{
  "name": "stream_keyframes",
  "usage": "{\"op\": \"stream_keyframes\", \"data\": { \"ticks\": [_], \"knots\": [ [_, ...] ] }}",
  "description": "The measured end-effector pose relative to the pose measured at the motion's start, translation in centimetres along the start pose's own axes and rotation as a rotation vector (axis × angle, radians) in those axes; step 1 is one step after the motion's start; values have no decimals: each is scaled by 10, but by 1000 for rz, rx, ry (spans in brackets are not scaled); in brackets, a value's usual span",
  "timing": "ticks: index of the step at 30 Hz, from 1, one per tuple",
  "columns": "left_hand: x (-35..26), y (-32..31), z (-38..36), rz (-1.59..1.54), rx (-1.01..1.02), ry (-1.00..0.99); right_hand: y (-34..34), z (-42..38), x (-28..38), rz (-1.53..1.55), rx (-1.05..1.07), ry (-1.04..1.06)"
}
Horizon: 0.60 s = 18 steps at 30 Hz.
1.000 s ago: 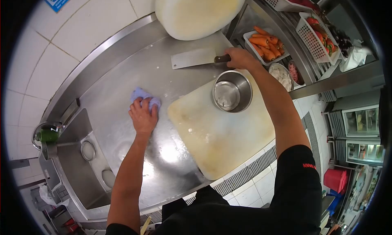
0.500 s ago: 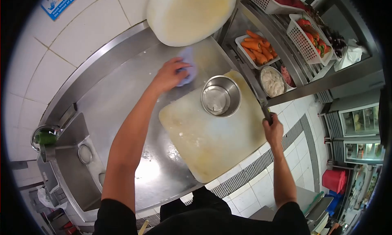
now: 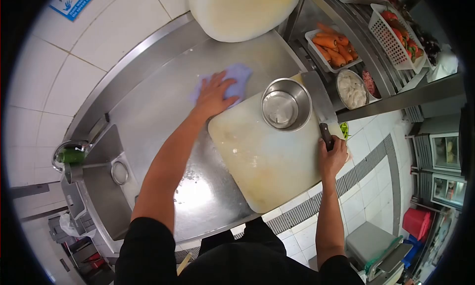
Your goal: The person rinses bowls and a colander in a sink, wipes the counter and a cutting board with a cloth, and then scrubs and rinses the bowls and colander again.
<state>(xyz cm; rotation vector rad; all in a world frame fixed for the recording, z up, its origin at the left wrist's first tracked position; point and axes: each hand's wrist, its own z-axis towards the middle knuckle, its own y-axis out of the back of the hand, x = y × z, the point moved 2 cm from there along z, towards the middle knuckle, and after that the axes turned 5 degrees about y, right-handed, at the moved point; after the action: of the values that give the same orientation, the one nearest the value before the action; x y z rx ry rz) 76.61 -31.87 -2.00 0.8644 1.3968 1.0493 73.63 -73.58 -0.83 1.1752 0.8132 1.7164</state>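
My left hand lies flat with its fingers spread on a crumpled purple cloth, pressed to the steel counter. My right hand is closed round the end of the dark handle of a kitchen knife. The knife's broad blade lies flat along the right edge of a worn, pale cutting board, pointing away from me. Between my hands, a round steel pot stands on the board's far part.
A pale round board leans at the back wall. On the right rack are a carrot basket, a pepper basket and a bowl of pale food. A sink is at left; green pieces show beyond the knife handle.
My left hand has gone from bunching the cloth to lying spread on it, and the cloth is flatter. The knife has turned from edge-on to flat on the board. The camera view has shifted.
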Motion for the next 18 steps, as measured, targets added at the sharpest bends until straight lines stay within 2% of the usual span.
{"op": "stream_keyframes", "data": {
  "ticks": [1,2,3,4,5,6,7,9,11,12,14,15,16,18],
  "knots": [
    [32,5,-30,32,-33,16,1,0,0,-2,3,-4],
    [60,16,-68,34,-183,9,1,0,0,2,8,-10],
    [99,21,-109,-18,-349,92,2,0,1,18,6,-18],
    [143,27,-148,168,-442,207,4,1,2,12,5,-20],
    [172,46,-184,174,-498,449,5,2,3,5,2,-21],
    [183,67,-212,175,-488,748,7,1,3,17,2,-26],
    [232,76,-234,324,-413,864,8,0,2,12,14,-28],
    [233,104,-224,297,-385,915,7,3,3,12,18,-30],
    [213,105,-175,75,-638,656,6,2,3,3,29,-41],
    [170,113,-138,-254,-423,672,5,2,4,1,31,-31],
    [107,90,-68,178,-251,126,4,1,4,11,36,-47],
    [62,72,-44,277,-168,137,4,1,3,4,32,-39],
    [45,42,-15,172,-70,-1,3,1,3,3,21,-22],
    [26,-16,33,201,-10,-174,-1,-1,0,-7,10,2]
  ]
}}
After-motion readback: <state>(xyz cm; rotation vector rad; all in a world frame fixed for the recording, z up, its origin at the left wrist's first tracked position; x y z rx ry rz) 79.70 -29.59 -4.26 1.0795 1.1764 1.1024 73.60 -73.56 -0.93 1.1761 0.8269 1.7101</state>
